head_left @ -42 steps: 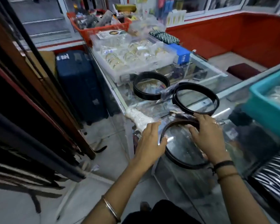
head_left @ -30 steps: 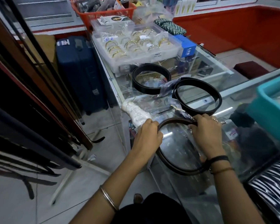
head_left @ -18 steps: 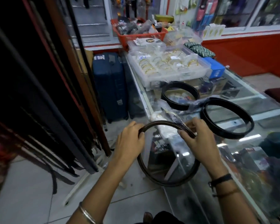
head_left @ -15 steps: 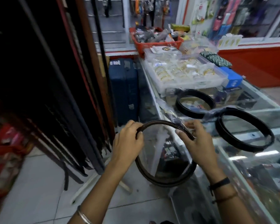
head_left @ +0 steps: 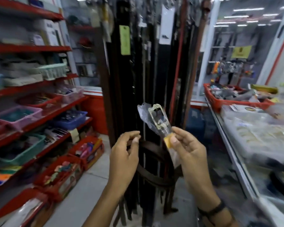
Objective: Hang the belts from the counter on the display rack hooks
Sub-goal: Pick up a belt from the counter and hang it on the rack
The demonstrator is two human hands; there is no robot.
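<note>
Facing the display rack [head_left: 147, 63] at frame centre, with the brown belt [head_left: 156, 176] looped low between both hands. Right hand [head_left: 190, 149] pinching the strap end just under the plastic-wrapped buckle [head_left: 157, 118], buckle raised upright, probably to meet a hook. Left hand [head_left: 125, 154] pinching the coil's far side, steadying it. Hooks at top blurred among hanging belts; counter [head_left: 233, 154] at right, smeared.

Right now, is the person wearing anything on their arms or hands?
Yes. The right hand has a dark band around its wrist, with what looks like a thinner brownish one just below it, and a thin ring on one finger, though it is too blurred to be sure. The left hand and its forearm show nothing worn. Both arms are bare, with no sleeves in view.
</note>
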